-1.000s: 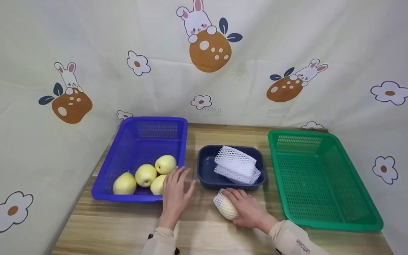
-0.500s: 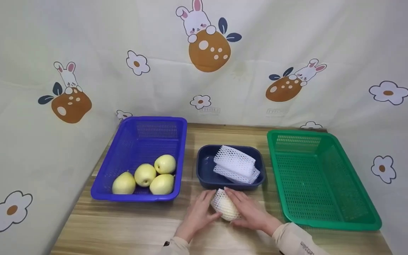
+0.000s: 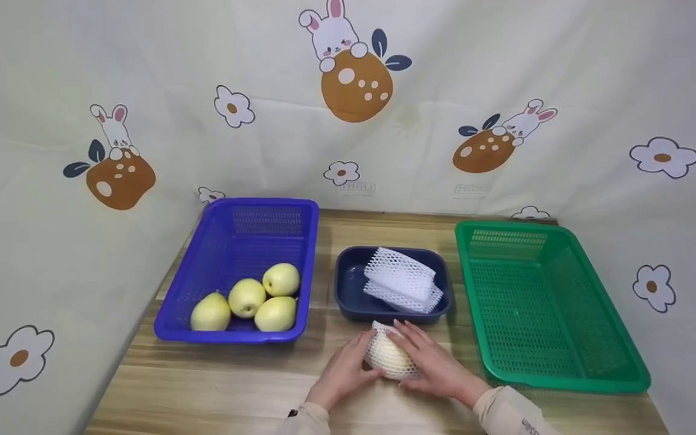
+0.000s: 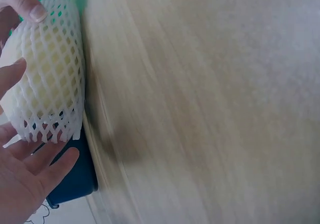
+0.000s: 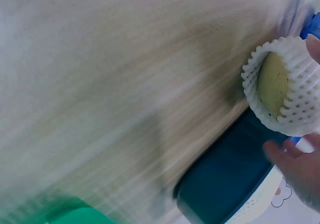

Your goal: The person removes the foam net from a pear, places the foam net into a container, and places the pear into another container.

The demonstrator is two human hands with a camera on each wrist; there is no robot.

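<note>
A pale yellow pear (image 5: 273,86) in a white foam net sleeve (image 3: 389,357) is between my two hands, near the front of the dark blue tray. My left hand (image 3: 343,370) holds its left side, thumb toward me and fingers at the far end. From the right, my right hand (image 3: 441,370) grips it, with fingers over the net. In the left wrist view the net's cut end (image 4: 47,129) hangs past the fruit near the left fingers. The right wrist view looks into a scalloped opening of the sleeve, with bare pear skin inside.
Several pears (image 3: 247,298) sit at the near end of a blue basket (image 3: 230,338) on the left. The dark blue tray (image 3: 351,311) behind the hands bears white folded foam nets (image 3: 399,275). At right is a green basket (image 3: 565,383). A printed cloth (image 3: 432,72) hangs behind the table (image 3: 203,393).
My left hand has come from the blue basket's near right corner to the left side of the netted pear. Both hands and the pear have shifted slightly right.
</note>
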